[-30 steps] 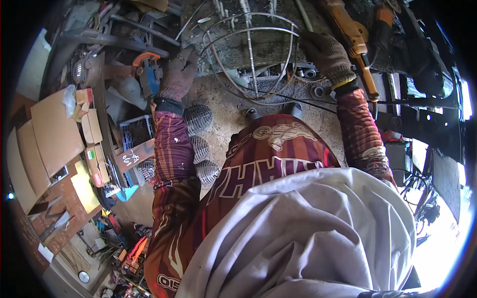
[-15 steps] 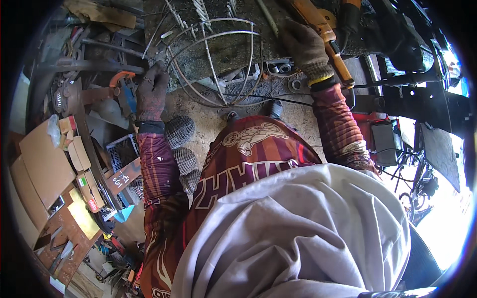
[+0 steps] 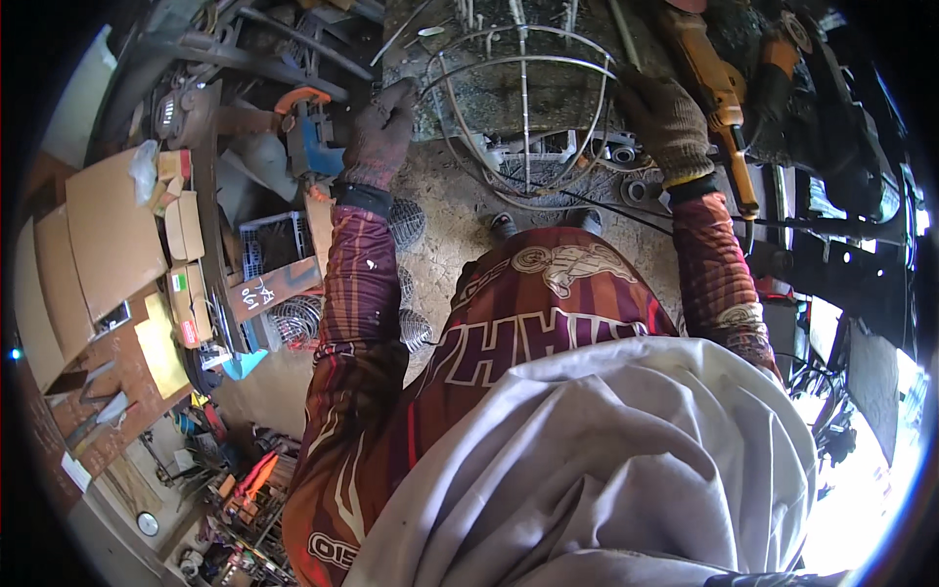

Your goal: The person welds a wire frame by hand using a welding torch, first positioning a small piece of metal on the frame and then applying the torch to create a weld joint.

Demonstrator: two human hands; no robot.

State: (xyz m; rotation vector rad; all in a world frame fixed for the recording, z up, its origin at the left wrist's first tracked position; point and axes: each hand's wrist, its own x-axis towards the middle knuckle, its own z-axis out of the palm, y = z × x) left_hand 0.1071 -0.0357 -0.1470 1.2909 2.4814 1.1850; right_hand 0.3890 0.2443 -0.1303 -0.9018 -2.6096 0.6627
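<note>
A round-ended cage of bent metal rods (image 3: 526, 122) stands at the near edge of a dark, rough worktop (image 3: 450, 112). My left hand (image 3: 380, 137), in a dirty dark glove, has its fingers closed at the cage's left rim. At the right rim, my right hand (image 3: 670, 122) in a brown knitted glove with a yellow cuff band curls its fingers against the rod. Its fingertips are partly hidden. Just right of that hand lies an orange power tool (image 3: 719, 93) with a long handle.
Another orange-and-black grinder (image 3: 778, 59) lies farther right. Wire cages (image 3: 406, 225) sit on the floor below my left arm. A blue clamp-like tool (image 3: 315, 142), a crate (image 3: 272, 243) and cardboard boxes (image 3: 117, 235) crowd the left. A dark cable (image 3: 626, 213) runs beneath the worktop.
The view has swung, so the scene sits farther right. My left hand has moved up along the cage's left side. My right hand has come from beside a loose rod to the cage's right rim.
</note>
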